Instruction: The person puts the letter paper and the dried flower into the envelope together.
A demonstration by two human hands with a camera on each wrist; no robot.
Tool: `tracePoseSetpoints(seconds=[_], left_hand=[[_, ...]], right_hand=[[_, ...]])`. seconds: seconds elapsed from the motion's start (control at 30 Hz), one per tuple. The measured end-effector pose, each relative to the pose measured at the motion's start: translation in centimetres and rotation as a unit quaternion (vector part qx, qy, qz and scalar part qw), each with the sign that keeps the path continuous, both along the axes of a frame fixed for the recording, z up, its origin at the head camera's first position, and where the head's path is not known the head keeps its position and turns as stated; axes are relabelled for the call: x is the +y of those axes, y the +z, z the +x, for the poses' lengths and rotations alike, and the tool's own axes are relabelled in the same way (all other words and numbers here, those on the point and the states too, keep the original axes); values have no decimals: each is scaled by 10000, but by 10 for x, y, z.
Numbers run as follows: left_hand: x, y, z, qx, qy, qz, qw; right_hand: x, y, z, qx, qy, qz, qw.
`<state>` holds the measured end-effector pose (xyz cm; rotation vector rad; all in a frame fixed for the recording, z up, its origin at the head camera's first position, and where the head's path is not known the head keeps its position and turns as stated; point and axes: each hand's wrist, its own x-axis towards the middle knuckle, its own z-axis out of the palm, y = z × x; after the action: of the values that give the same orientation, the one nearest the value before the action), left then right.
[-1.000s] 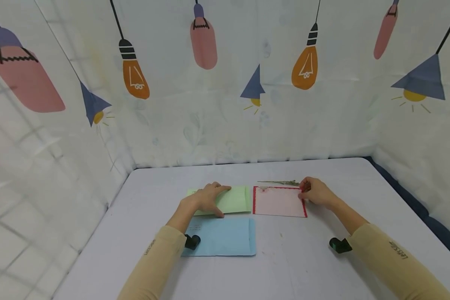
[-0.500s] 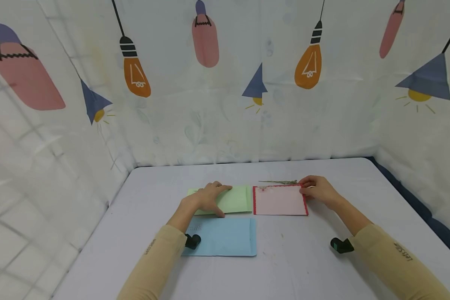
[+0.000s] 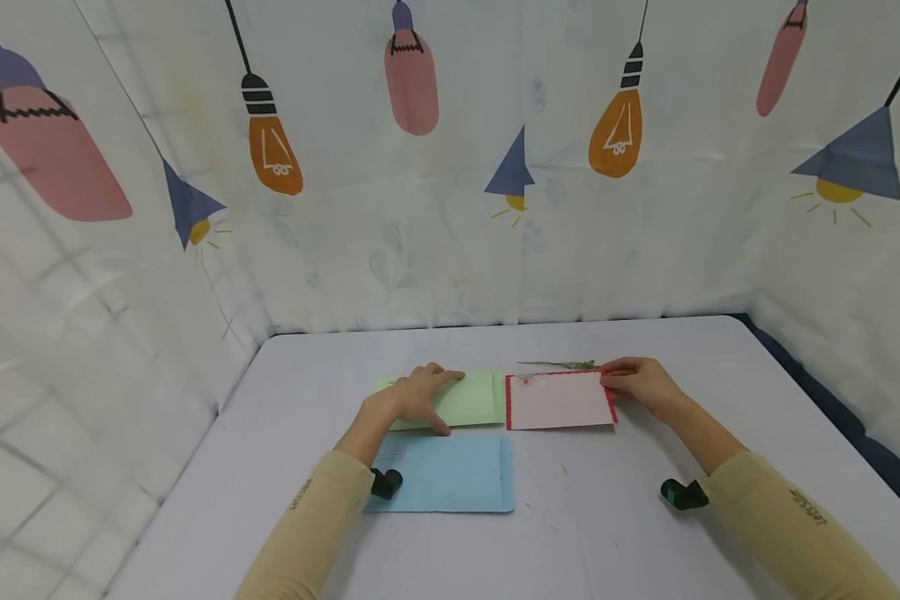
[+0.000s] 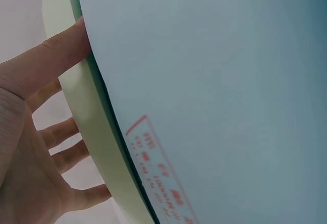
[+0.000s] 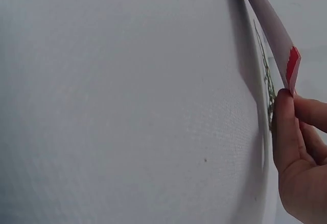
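Observation:
My left hand (image 3: pixel 418 396) lies spread over a light green envelope (image 3: pixel 474 398), fingers extended and covering its left part. In the left wrist view, the thumb (image 4: pixel 66 45) is along the green envelope's edge, beside the blue envelope (image 4: pixel 204 81). To the right is a pale pink card (image 3: pixel 558 402) with a red scalloped border. My right hand (image 3: pixel 641 387) pinches the card's right edge near the far corner between thumb and fingers. In the right wrist view, the held red corner (image 5: pixel 293 63) is raised off the table, and the card bends upward.
A dried flower sprig (image 3: pixel 562 364) lies just beyond the pink card. Nearest me is the blue envelope, below the green one. Small specks dot the white tablecloth (image 3: pixel 570 533). A white curtain (image 3: pixel 450 275) with printed lamps hangs behind the table.
My right hand has shifted slightly along the card's right edge. The red-bordered edge has risen, and a pale layer shows below its near right corner. The left hand stays in place.

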<state>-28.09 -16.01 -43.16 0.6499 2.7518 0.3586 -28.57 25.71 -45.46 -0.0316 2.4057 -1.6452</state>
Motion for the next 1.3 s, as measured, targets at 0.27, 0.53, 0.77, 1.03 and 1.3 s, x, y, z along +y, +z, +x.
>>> tracePoseSetpoints(seconds=[0.27, 0.53, 0.77, 1.03, 1.3], left_hand=[[0, 0, 0, -9, 33, -28, 10000], [1, 2, 1, -27, 72, -5, 10000], [1, -1, 0, -43, 43, 7, 10000], [1, -1, 1, -23, 43, 1, 10000], [1, 0, 2, -24, 91, 5, 10000]], right_hand=[[2, 1, 1, -20, 28, -105, 9999], [6, 2, -4, 39, 131, -539, 9985], [-1, -3, -5, 25, 133, -816, 9966], [-8, -4, -1, 31, 152, -823, 9965], [-11, -2, 3, 78, 202, -571, 9981]])
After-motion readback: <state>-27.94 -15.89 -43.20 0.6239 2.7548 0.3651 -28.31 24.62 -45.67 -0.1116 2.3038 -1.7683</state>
